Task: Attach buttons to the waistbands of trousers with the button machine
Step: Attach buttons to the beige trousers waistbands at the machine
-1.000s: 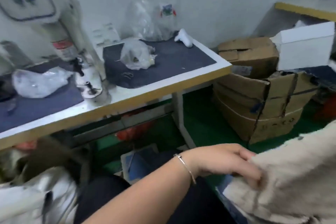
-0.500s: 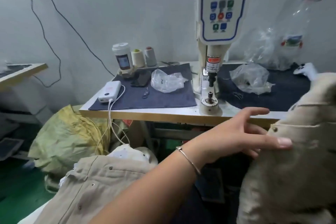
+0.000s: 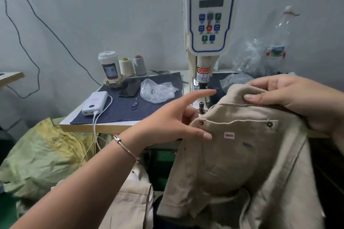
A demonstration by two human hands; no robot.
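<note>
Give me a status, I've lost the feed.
Right hand gripping trousers at waistband. Left hand open beside them. Not yet under button machine. Nothing blocking.

One head-worn view looks forward and slightly down, close over both hands, facing the worktop (image 3: pixel 104 126) and the wall behind.

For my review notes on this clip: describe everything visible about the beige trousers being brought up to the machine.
The beige trousers look like thick woven cotton. They are bunched and draped in front of the table edge, waistband uppermost. A back pocket shows two dark metal rivets at its corners, with a small white label with red print below it. The right hand grips the folded waistband. The left hand, fingers spread, touches the cloth near the left rivet. The top fold sits just beside the button machine post.
</note>
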